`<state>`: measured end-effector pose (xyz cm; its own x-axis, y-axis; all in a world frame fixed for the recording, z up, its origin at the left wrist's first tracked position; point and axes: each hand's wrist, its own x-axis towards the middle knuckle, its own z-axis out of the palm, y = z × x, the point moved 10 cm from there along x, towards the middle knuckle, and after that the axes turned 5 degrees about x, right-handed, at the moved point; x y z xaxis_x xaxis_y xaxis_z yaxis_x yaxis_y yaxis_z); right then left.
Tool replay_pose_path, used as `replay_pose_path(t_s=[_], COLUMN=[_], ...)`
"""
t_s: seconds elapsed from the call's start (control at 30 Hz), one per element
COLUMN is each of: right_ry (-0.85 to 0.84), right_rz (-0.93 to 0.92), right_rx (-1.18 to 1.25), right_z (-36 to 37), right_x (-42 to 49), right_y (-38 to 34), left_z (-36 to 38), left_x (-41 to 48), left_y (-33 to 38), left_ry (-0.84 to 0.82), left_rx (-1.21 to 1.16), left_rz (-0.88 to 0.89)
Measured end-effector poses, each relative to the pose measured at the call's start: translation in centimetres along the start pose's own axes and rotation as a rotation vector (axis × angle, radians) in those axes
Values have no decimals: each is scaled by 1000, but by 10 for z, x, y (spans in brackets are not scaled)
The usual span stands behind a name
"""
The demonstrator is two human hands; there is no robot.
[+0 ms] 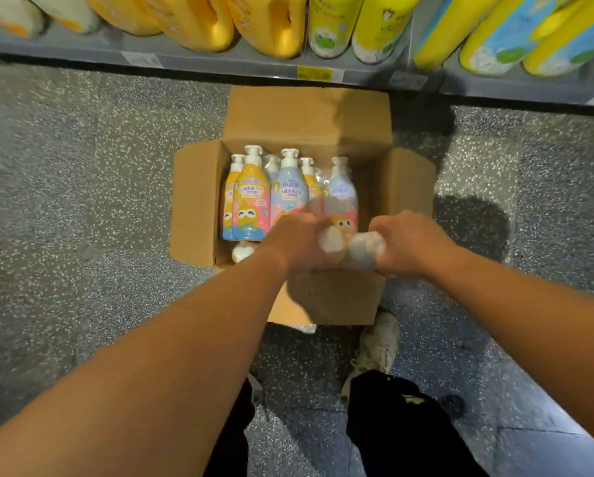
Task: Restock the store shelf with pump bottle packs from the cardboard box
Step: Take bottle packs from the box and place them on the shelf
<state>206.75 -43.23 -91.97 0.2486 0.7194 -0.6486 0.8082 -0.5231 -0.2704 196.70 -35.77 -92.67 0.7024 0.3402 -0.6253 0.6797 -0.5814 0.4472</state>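
Observation:
An open cardboard box (199, 204) sits on the floor below the store shelf (219, 62). Inside lie several pump bottle packs (254, 197), orange and pale blue bottles with white pumps. Over the box's near right part, my left hand (299, 242) and my right hand (409, 242) grip one wrapped pack (352, 247) from either side. Its white bottle ends point toward me. The hands and the held pack are blurred, so the fingers' exact hold is hard to make out.
The shelf holds yellow and orange jugs (271, 25) and yellow bottles (330, 25) with price tags (318, 74) on its edge. The speckled grey floor (82, 187) surrounds the box. My white shoe (378, 346) and dark trousers (392, 425) are just behind the box's near flap (336, 297).

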Motion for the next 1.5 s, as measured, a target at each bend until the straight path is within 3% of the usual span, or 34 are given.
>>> replay_pose_path(t_s=[0.17, 0.33, 0.63, 0.8, 1.0, 1.27, 1.4, 1.5], right_ry=[98, 161, 361, 317, 277, 319, 343, 229], right_rz=[43, 10, 9, 1, -11, -54, -131, -284], right_rx=[280, 359, 901, 1022, 1151, 1043, 1066, 1178], right_z=[-66, -137, -245, -281, -325, -378, -399, -412], right_x=[-30, -54, -90, -99, -118, -137, -150, -155], right_y=[-15, -42, -81, -105, -126, -142, -151, -162], left_z=[-64, -127, -237, -276, -327, -367, -385, -399], left_x=[-34, -71, -132, -153, -173, -192, -201, -215], left_y=[7, 12, 35, 31, 68, 101, 101, 103], left_ry=[87, 211, 356, 459, 488, 587, 670, 689], left_rx=[-321, -623, -992, -1023, -738, -534, -689, -859], left_rz=[-13, -2, 71, 50, 186, 315, 291, 261])
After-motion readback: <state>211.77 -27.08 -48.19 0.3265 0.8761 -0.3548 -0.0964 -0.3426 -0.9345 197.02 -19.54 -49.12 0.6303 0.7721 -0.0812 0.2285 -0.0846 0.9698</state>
